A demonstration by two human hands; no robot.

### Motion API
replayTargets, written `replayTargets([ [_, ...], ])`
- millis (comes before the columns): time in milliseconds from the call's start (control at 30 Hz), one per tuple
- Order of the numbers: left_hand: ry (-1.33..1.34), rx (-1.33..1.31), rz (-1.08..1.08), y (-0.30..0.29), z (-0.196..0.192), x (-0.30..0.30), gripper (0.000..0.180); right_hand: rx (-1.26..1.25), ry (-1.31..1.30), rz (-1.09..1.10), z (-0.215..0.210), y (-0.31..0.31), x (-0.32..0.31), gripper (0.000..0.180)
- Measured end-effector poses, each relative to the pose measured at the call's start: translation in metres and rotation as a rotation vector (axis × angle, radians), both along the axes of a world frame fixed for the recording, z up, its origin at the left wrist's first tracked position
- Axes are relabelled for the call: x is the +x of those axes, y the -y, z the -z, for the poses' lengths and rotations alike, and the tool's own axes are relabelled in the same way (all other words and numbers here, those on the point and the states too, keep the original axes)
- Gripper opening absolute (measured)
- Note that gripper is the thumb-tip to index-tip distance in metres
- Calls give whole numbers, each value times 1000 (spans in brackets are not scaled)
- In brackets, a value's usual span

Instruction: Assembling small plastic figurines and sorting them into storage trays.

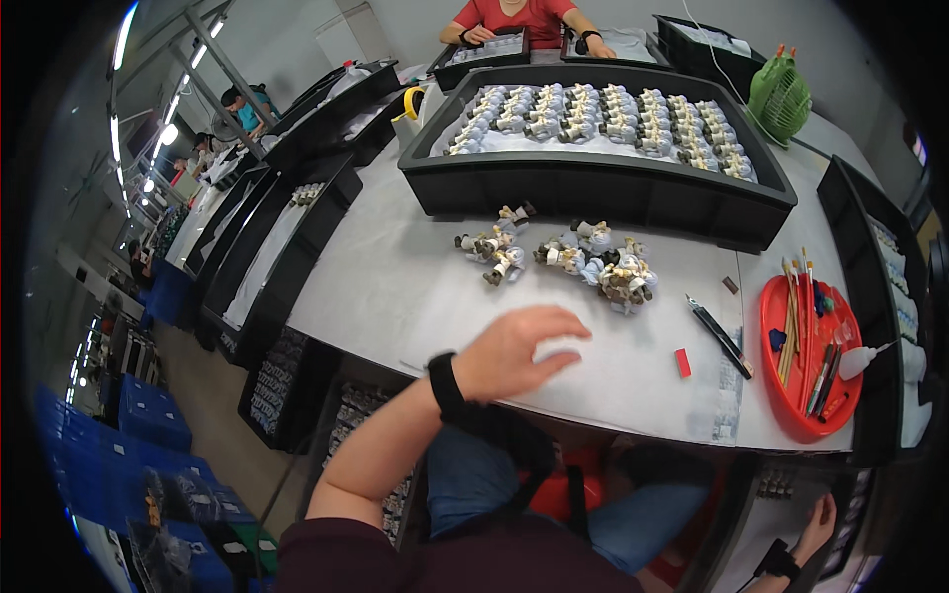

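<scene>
My left hand [514,348] hovers over the near part of the white-covered table [381,282], thumb apart from its curved fingers, holding nothing. Beyond it lies a loose group of small painted figurines [623,279] in pale blue, white and brown. A smaller cluster of figurines [494,247] is just to the left of that group. Low at the right, below the table top, my right hand [817,529] reaches over a tray [756,534] with a few small figures at its far end. Its fingers look stretched out, with nothing visible in them.
A big black tray [603,188] of figurine rows stands behind the loose ones. At right are a craft knife [720,336], a red block [683,363] and a red basket [840,425] of brushes. A green fan [780,97] stands beyond; a person in red [509,15] works opposite.
</scene>
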State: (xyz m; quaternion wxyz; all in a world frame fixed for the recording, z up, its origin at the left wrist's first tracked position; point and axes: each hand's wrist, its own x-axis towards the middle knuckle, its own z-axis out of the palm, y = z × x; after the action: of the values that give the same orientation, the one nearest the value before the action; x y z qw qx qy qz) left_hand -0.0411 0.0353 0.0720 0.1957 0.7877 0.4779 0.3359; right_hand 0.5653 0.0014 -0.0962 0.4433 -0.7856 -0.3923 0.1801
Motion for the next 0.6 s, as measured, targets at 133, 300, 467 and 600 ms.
replayTargets([
  [133, -237, 80, -405, -49, 4, -79, 24, 167, -99, -136, -60, 6, -60, 30],
  [300, -511, -250, -667, -73, 1, -96, 33, 239, -171, -318, -107, 5, -150, 26],
  [467, -68, -150, -644, -53, 18, -111, 33, 305, -359, -583, -125, -3, -234, 19],
  [600, 419, 2, -576, -12, 5, -62, 31, 254, -534, -747, -135, 1, -312, 16],
])
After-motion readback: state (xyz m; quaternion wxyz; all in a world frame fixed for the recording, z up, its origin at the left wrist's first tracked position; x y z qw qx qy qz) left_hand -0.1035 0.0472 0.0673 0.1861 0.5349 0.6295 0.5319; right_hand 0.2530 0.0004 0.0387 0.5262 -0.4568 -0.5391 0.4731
